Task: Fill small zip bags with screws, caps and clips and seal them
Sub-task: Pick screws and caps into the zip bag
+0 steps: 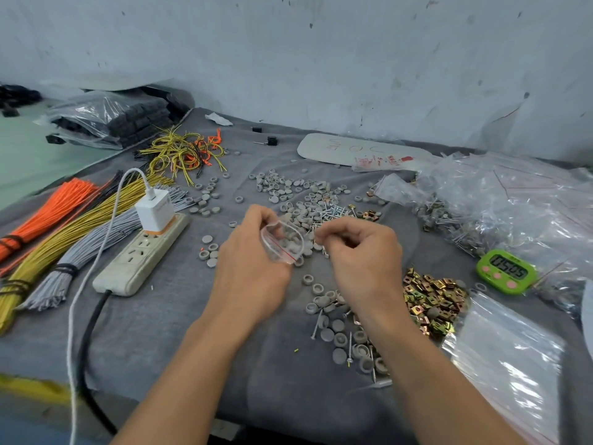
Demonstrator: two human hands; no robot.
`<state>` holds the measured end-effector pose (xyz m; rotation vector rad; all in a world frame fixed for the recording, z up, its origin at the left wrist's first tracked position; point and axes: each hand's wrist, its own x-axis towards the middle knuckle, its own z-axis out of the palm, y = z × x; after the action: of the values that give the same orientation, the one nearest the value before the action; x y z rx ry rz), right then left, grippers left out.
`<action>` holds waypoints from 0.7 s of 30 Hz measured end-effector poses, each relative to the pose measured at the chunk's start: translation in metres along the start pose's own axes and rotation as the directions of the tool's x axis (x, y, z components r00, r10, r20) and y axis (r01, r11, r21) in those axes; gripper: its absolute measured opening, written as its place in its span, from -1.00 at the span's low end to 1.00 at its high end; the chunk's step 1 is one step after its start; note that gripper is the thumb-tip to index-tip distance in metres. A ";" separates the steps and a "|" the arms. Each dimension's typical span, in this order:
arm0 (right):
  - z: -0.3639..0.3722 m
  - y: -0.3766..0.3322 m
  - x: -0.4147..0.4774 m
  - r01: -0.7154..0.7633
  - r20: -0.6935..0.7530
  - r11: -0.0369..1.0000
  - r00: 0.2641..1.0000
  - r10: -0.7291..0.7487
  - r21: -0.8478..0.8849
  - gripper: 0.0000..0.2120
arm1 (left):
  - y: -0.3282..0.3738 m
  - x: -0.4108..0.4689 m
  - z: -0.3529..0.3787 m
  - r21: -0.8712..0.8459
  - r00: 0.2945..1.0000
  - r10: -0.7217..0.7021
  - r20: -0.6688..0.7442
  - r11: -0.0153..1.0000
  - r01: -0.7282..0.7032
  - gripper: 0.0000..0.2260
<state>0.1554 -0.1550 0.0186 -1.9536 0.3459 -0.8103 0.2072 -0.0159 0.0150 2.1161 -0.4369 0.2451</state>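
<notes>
Left hand (253,264) pinches the small zip bag (282,240) just above the counter (160,332) | right hand (362,255) curled at its mouth, can't tell if it holds anything | bag looks thin, limp and slippery, best gripped at the red-lined lip | grey caps inside | loose caps (305,200), screws (330,210), clips (433,300) heaped around

Reference centre: the zip bag (282,242), held in the left hand (253,261) over the work surface (167,332), with the right hand (362,258) just beside it at 3 o'clock.

- Caps (298,191) lie scattered at 12 o'clock, with screws (330,210) among them at 1.
- Filled bags (513,200) are heaped at 2.
- The timer (506,272) stands at 3, behind the clips (433,297) at 4.
- Empty bags (503,364) are stacked at 5.
- The power strip (141,255) lies at 9 and carries a charger (154,213); the wire bundles (64,226) lie beyond it.
- Looped wires (186,152) lie at 11.
</notes>
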 end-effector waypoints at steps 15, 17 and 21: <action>0.010 0.001 -0.012 0.163 0.426 0.670 0.870 0.249 -0.724 -0.76 | -0.007 0.002 -0.006 0.033 0.996 -0.011 -0.085 0.999 0.014 -0.61; 0.008 0.001 -0.012 0.161 0.410 0.650 0.877 0.251 -0.743 -0.73 | -0.009 0.003 -0.005 0.043 0.997 -0.015 -0.077 0.999 0.018 -0.64; 0.007 0.005 -0.010 0.057 0.257 0.794 0.958 0.127 -0.605 -0.75 | -0.012 0.004 -0.001 0.072 0.998 0.013 -0.058 0.997 -0.009 -0.67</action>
<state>0.1527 -0.1473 0.0084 -2.6229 0.5123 -0.3915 0.2154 -0.0097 0.0081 2.1715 -0.4107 0.3323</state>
